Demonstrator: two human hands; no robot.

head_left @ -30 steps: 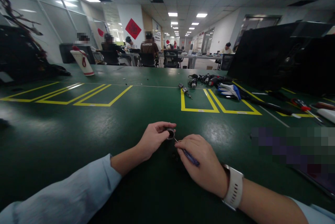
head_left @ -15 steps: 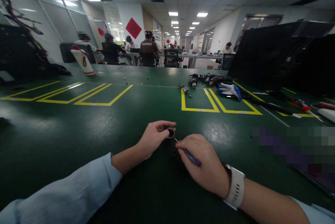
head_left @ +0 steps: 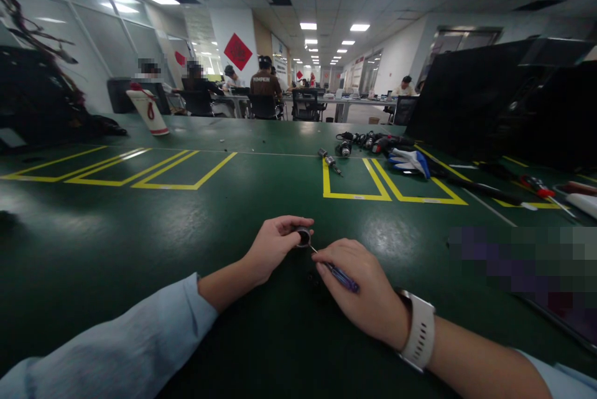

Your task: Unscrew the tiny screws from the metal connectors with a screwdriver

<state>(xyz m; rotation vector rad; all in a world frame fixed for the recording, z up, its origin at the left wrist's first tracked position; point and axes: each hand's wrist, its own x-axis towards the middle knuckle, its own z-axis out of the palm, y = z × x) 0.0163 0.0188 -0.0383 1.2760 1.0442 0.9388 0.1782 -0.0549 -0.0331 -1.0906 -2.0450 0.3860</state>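
Between thumb and fingers, my left hand (head_left: 275, 247) grips a small round metal ring-like part (head_left: 304, 237) with a dark hollow facing me. My right hand (head_left: 357, 281) is closed around a small screwdriver (head_left: 342, 277) with a purple translucent handle. Its thin shaft points up and left, and the tip is at or very close to the ring's lower right rim; contact is too small to tell. Small dark items (head_left: 314, 278) lie on the green table under my right hand, partly hidden and too dark to name.
Yellow tape outlines (head_left: 358, 196) mark the green tabletop (head_left: 209, 237). A metal part (head_left: 330, 163), dark motor-like pieces (head_left: 345, 147) and a blue-white glove (head_left: 410, 163) lie beyond my hands. A red-handled screwdriver (head_left: 538, 188) is at right. A white cup-like container (head_left: 149, 112) stands far left.
Almost nothing differs. The ring and the screwdriver hold nearly the same place, with only a very slight shift of my right hand.
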